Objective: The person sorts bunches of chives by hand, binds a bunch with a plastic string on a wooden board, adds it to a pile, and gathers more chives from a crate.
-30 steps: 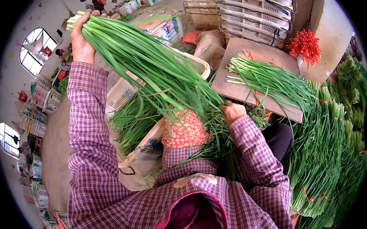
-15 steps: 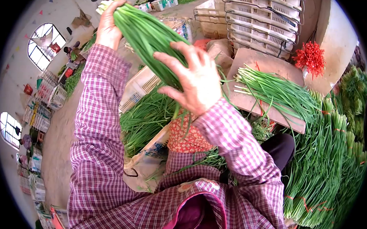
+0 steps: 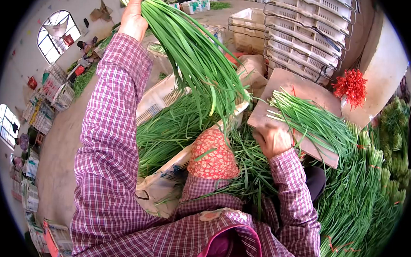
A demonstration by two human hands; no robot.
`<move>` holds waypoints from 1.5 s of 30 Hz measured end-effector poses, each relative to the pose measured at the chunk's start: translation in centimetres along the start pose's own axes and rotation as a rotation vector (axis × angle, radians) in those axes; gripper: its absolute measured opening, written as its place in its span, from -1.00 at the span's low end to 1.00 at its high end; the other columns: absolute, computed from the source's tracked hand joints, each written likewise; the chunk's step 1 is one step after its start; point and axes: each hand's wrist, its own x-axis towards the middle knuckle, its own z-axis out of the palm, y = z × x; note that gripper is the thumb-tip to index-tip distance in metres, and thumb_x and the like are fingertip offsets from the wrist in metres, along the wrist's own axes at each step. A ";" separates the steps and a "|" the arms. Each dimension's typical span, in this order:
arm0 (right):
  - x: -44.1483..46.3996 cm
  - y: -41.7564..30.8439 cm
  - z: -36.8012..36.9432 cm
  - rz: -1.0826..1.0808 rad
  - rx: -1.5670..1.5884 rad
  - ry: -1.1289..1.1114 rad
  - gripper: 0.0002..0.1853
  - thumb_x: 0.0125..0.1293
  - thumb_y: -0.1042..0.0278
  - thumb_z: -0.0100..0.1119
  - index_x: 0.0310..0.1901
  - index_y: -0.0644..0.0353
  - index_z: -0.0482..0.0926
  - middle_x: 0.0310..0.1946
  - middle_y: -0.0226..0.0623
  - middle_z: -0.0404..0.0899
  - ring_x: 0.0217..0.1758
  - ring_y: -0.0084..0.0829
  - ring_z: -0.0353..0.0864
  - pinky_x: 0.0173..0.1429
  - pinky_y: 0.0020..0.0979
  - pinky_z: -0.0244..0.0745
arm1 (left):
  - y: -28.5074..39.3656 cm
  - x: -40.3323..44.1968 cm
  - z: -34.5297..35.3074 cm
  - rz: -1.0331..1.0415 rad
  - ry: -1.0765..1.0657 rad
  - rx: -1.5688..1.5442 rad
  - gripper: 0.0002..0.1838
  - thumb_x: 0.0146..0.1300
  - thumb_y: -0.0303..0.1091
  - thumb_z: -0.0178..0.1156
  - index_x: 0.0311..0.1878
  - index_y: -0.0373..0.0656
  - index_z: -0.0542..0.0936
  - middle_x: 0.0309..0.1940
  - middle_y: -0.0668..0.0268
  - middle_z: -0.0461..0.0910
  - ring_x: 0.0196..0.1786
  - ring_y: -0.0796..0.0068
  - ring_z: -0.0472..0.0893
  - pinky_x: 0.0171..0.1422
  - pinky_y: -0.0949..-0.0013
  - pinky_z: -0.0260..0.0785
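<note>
High at the upper left, my left hand (image 3: 133,18) is closed round the pale stem ends of a bunch of garlic chives (image 3: 190,51). The long green leaves fan out and hang down to the right. My right hand (image 3: 274,140) is low at the near left edge of a tilted board (image 3: 302,86); its fingers are smeared by motion. Whether it touches the board I cannot tell. A second, smaller pile of garlic chives (image 3: 310,116) lies across that board, pale ends to the left. Loose leaves lie over my lap.
A white crate (image 3: 159,99) of loose chives (image 3: 169,127) stands in front of me. Stacked crates (image 3: 303,37) rise behind the board. Red ties (image 3: 351,88) hang by the wall. Many tied chive bundles (image 3: 348,197) are heaped on the right.
My right hand has left the leaves of the bunch and moved down and right to the board's edge. The leaves now hang loose and spread, while my left hand still grips the stem ends.
</note>
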 end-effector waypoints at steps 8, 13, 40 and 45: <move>7.5 -8.7 -3.8 -0.127 0.349 0.575 -0.75 0.25 0.14 0.26 -0.18 0.09 0.53 -0.31 -0.26 0.59 -0.38 -0.16 0.64 -0.32 -0.23 0.53 | -0.3 0.5 2.3 -0.063 -0.036 0.017 -0.82 0.09 -0.51 0.35 -0.22 -0.27 0.60 -0.37 0.22 0.66 -0.30 0.31 0.68 -0.15 0.21 0.62; 7.7 -7.9 -1.9 -0.060 0.336 0.545 -0.73 0.19 0.19 0.33 -0.25 0.19 0.52 -0.35 -0.14 0.65 -0.35 -0.10 0.67 -0.26 -0.23 0.55 | 0.0 1.4 3.2 -0.024 -0.054 0.020 -0.83 0.11 -0.50 0.34 -0.23 -0.27 0.58 -0.38 0.21 0.65 -0.33 0.29 0.68 -0.17 0.22 0.64; -0.5 -0.7 -3.9 -0.135 0.036 0.099 -0.61 0.17 -0.08 0.25 -0.16 0.05 0.63 -0.45 -0.20 0.59 -0.39 -0.13 0.64 -0.32 -0.17 0.52 | -1.6 -0.7 5.1 0.061 -0.101 0.104 -0.81 0.13 -0.49 0.35 -0.20 -0.28 0.60 -0.36 0.24 0.64 -0.36 0.40 0.69 -0.22 0.31 0.67; 2.7 -4.3 -6.4 -0.199 0.317 0.371 -0.66 0.25 0.12 0.23 0.01 0.05 0.54 -0.32 -0.23 0.54 -0.28 -0.12 0.61 -0.21 -0.22 0.53 | -1.5 -4.5 11.1 0.171 0.050 0.127 -0.87 0.04 -0.55 0.30 -0.33 -0.30 0.55 -0.57 0.19 0.54 -0.53 0.30 0.60 -0.43 0.24 0.53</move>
